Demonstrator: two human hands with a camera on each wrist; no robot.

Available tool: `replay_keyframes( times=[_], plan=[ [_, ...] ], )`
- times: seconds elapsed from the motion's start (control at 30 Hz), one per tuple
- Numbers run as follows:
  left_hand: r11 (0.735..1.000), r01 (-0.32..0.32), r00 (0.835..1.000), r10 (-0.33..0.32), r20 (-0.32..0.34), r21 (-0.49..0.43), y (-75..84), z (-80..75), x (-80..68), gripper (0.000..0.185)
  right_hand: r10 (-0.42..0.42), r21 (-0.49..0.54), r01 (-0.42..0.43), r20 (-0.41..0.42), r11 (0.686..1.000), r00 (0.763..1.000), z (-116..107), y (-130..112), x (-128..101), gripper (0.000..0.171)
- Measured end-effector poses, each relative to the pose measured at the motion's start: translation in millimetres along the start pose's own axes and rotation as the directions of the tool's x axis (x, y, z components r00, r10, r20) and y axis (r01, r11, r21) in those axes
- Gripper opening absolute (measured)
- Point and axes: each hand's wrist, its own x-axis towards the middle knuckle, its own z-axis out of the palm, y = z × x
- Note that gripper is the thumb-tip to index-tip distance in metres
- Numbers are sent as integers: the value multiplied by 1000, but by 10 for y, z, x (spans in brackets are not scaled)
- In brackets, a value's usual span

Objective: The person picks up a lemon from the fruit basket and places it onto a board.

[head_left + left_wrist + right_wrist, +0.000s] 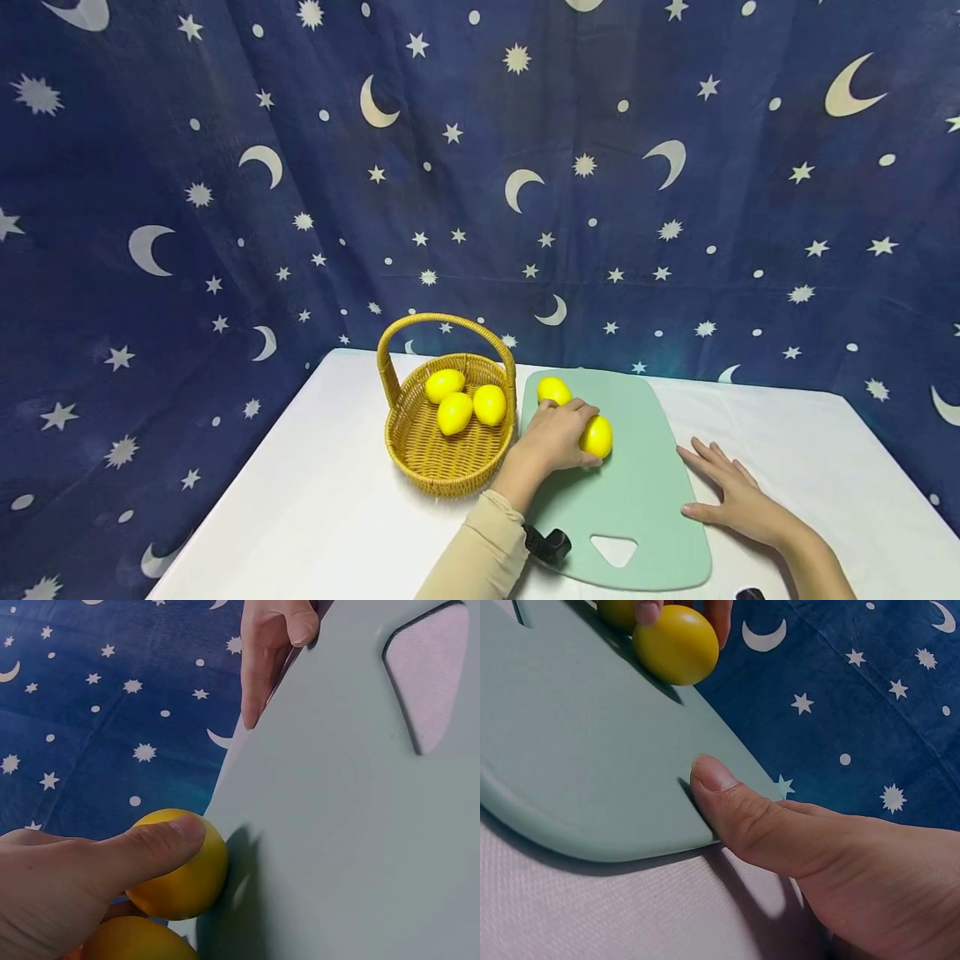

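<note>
A white table (315, 500) stands before a star-and-moon curtain (225, 167). On the green cutting board (637, 500), the left hand (555, 437) grasps a lemon (597, 436), which sits at the hand's 3 o'clock (glossy, plain yellow, partly covered by fingers). The right hand (738, 496) lies flat and relaxed, thumb against the board's 3 o'clock edge. Another lemon (553, 389) lies at 12.

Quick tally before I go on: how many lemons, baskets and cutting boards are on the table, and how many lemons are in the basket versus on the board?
Lemons in the basket: 3
Lemons on the cutting board: 2, the nearer one gripped by the left hand
Baskets: 1
Cutting boards: 1, right hand resting at its edge
Total: 7 things
</note>
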Motion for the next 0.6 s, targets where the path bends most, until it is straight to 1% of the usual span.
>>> replay_keyframes(
  times=[0.2, 0.37, 0.5, 0.6],
  plan=[
    [999, 2, 1000, -3, -8, -46, -35, -8, -10, 72, 29, -6, -28, 13, 1000, 1000, -10, -17, 9, 83],
    [997, 3, 1000, -3, -6, -73, -49, -20, -12, 71, 27, -15, -26, 10, 1000, 1000, -10, -17, 2, 83],
    [997, 5, 1000, -5, -4, -73, -62, -38, -10, 70, 19, -16, -19, 10, 1000, 1000, -4, -15, 6, 83],
    [998, -5, 1000, 5, -3, -67, -55, -70, -14, 69, 28, -19, -27, 11, 999, 1000, -3, -10, 7, 84]
  ],
)
